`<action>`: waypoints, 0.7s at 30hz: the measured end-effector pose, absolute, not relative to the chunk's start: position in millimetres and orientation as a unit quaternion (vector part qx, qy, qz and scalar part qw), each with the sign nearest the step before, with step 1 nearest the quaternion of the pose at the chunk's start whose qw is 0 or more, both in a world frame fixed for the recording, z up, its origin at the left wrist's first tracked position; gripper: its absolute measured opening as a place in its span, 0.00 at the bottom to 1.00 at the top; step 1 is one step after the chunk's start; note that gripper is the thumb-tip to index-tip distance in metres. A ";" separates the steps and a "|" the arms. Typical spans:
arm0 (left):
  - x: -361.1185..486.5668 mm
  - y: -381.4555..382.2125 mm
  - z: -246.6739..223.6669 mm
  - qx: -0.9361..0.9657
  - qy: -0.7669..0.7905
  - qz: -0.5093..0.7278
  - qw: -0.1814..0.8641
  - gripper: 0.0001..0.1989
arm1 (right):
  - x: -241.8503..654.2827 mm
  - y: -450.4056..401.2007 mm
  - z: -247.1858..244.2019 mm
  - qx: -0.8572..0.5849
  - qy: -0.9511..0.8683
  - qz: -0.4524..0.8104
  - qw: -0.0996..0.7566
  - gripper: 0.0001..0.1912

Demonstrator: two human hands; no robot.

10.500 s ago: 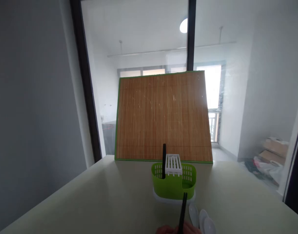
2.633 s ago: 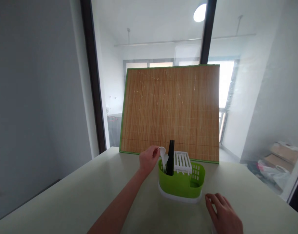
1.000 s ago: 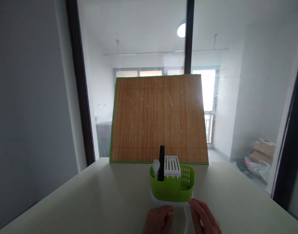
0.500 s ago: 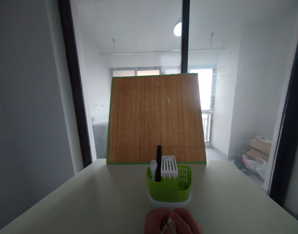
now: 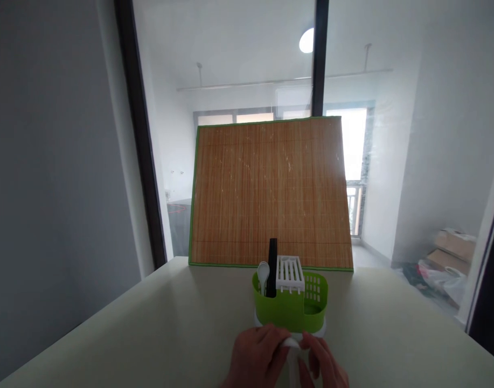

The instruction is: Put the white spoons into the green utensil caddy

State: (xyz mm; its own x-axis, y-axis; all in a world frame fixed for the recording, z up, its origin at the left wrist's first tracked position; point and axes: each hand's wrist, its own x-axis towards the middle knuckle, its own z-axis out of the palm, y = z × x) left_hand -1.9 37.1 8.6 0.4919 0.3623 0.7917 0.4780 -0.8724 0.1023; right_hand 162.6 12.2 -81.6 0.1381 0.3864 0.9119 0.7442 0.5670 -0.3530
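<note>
At the front of the table, my left hand (image 5: 257, 353) is closed on a white item with a curved top and a narrow stem (image 5: 293, 364). My right hand (image 5: 322, 360) meets it from the other side, its fingers bent and pinching near the top. The item's lower part runs out of the picture, and its exact kind cannot be made out. Just beyond both hands stands a green caddy (image 5: 279, 312) on a white base. White spoons (image 5: 263, 272) and black chopsticks (image 5: 272, 267) stand upright in its left part. A slotted white rack (image 5: 290, 272) sits across its middle.
The pale table (image 5: 169, 323) stretches away to a bamboo mat (image 5: 271, 194) with green edging, propped upright at the far edge. Behind it are glass panels with a dark frame post (image 5: 320, 59). Cardboard boxes (image 5: 452, 250) and bags lie beyond on the right.
Both hands have come up and forward toward the caddy, showing more of the white item between them. The whole scene has shifted slightly right as the camera turned.
</note>
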 end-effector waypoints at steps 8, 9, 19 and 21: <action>-46.0 63.6 104.5 -0.723 -0.324 -0.595 0.135 0.07 | 169.7 7.0 -73.8 -0.439 -0.660 -0.101 0.601 0.21; -46.7 72.8 111.9 -0.710 -0.333 -0.605 0.137 0.08 | 170.7 6.7 -73.4 -0.438 -0.665 -0.102 0.596 0.21; -18.7 159.9 75.9 -0.783 -0.399 -0.457 0.140 0.15 | 179.2 14.2 -79.8 -0.468 -0.672 -0.162 0.550 0.16; -14.7 167.1 65.4 -0.793 -0.414 -0.428 0.129 0.15 | 180.3 15.8 -80.1 -0.470 -0.672 -0.165 0.548 0.15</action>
State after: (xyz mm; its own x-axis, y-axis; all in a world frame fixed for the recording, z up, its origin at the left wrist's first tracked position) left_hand -14.7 167.1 65.4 0.2909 0.5454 0.7861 0.7671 -0.6239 0.1490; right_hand 180.3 15.8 -80.1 0.0428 0.4506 0.8917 0.8127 0.5034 -0.2934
